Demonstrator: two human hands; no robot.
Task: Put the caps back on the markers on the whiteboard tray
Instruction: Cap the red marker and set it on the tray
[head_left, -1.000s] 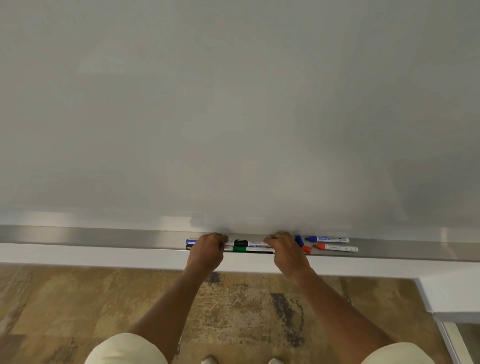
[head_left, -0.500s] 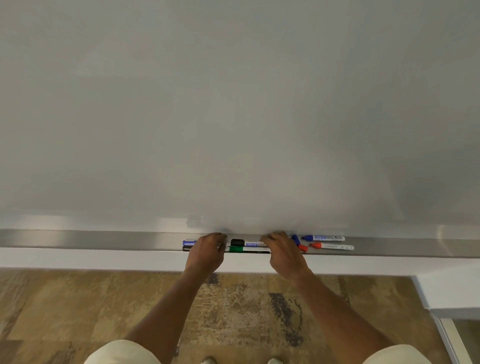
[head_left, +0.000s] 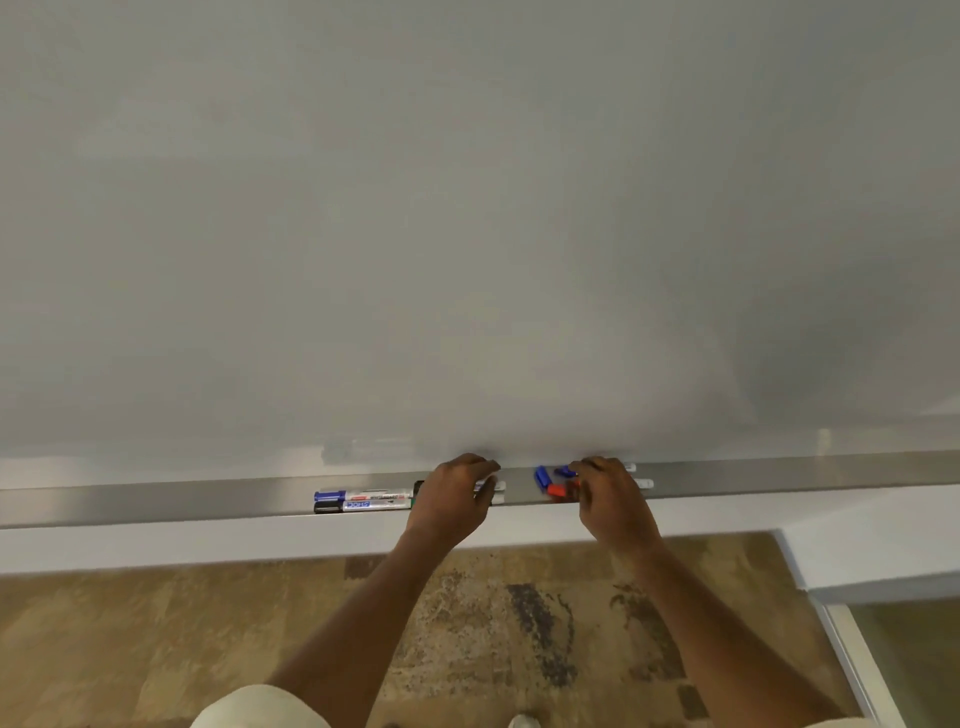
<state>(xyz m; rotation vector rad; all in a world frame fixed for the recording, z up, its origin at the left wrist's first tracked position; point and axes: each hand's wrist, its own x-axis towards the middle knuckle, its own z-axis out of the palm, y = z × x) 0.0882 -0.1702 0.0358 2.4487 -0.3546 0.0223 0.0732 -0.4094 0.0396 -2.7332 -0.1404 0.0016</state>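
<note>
My left hand (head_left: 457, 496) covers markers on the tray (head_left: 156, 501); my right hand (head_left: 605, 493) pinches near the red cap (head_left: 557, 490). I can't tell either grip. Loose caps could roll off.

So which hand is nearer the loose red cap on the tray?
The right hand. Its fingers are right beside the red cap, apparently touching it. The left hand rests on the markers farther left along the tray, with bare tray between.
</note>
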